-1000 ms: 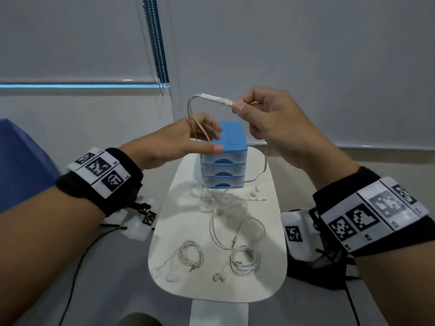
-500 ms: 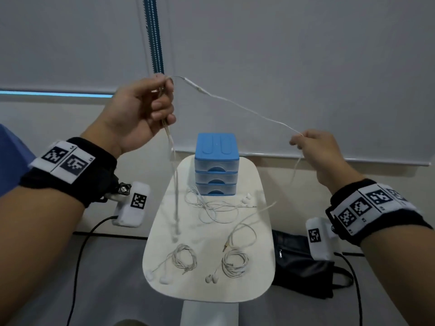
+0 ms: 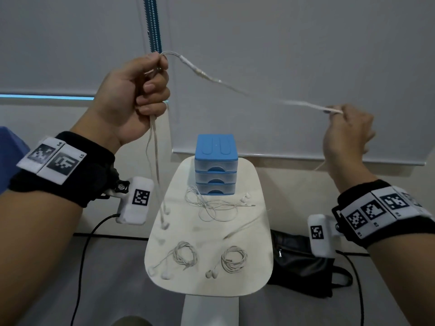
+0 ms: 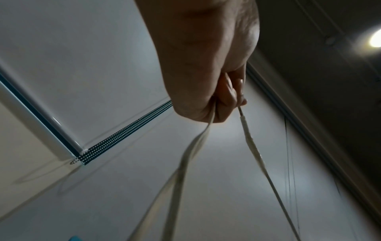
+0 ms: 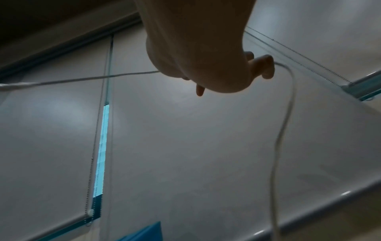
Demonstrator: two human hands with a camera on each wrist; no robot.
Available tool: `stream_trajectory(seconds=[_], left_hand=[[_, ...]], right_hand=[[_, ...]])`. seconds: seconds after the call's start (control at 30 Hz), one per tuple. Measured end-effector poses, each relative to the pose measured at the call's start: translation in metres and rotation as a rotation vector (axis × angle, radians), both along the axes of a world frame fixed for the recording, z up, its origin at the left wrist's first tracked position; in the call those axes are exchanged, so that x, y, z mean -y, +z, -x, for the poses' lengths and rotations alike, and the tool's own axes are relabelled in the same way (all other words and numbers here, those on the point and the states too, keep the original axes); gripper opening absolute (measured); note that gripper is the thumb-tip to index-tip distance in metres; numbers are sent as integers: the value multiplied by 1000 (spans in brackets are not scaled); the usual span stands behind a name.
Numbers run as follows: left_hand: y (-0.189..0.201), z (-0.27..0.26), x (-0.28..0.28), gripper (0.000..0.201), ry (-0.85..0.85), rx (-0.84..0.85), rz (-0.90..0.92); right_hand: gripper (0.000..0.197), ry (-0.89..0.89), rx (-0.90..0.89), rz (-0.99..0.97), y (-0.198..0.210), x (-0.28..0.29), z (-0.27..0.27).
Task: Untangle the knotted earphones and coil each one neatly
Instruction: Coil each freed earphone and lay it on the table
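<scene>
Grey blinds behind white tabletop (image 3: pixel 263 260). Thin white earphone cable (image 3: pixel 235 89), light and limp, spans my fists: left hand (image 3: pixel 131 97) clenches near the earbud strands, right hand (image 3: pixel 346 130) pinches it; likely slippery.

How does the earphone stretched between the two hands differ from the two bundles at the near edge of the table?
The held earphone is uncoiled, pulled into a line from the left hand to the right hand, buds dangling; the two coiled earphones are wound into small loops. It hangs in the air; they lie on the white table. All are white wired earphones.
</scene>
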State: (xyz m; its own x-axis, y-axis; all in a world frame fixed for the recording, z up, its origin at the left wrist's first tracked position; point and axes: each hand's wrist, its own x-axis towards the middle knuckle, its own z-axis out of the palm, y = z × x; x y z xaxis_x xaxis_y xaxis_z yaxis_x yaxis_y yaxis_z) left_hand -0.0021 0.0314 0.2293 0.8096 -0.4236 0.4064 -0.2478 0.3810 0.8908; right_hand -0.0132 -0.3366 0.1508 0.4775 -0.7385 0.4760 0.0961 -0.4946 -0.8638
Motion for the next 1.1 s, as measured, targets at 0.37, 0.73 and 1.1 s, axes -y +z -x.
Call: stream_trajectory(seconds=[0.37,0.73,1.1], left_hand=[[8,32,4,30,-35,88,-22],[-10,98,35,36,-72,92,-120],[-54,127,56,40,-101,-48,-178]], right_hand=[[31,139,-275,-24,-26,27,30],[26,656,-925,362,-73,-27,86],[15,1136,-156,53,-45,-110,126]])
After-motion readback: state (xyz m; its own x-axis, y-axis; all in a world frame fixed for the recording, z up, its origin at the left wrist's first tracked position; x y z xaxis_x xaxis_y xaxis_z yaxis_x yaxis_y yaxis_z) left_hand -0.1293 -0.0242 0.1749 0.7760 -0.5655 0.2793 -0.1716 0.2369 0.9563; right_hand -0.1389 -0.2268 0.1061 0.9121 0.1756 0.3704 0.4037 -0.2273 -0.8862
